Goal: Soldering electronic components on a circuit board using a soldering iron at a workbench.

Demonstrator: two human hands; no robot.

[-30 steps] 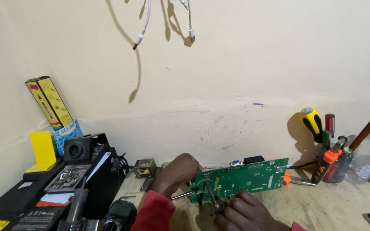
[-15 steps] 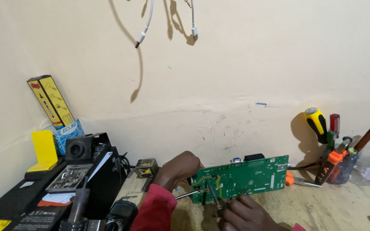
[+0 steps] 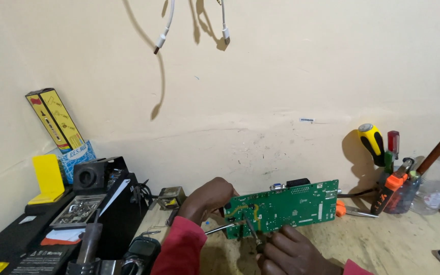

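A green circuit board stands on its long edge at the lower middle of the head view. My left hand grips its left end; a thin metal tool sticks out below that hand toward the board. My right hand is below the board, shut on a slim dark-tipped tool whose tip touches the board's lower left part. Both wrists wear red sleeves.
Black equipment and a yellow holder sit at the left, with a tall yellow box against the wall. Screwdrivers and an orange-handled tool stand at the right beside a clear bottle. White cables hang above.
The view has shifted slightly; the board and both hands sit a little lower and to the right in the frame. Both hands keep their holds.
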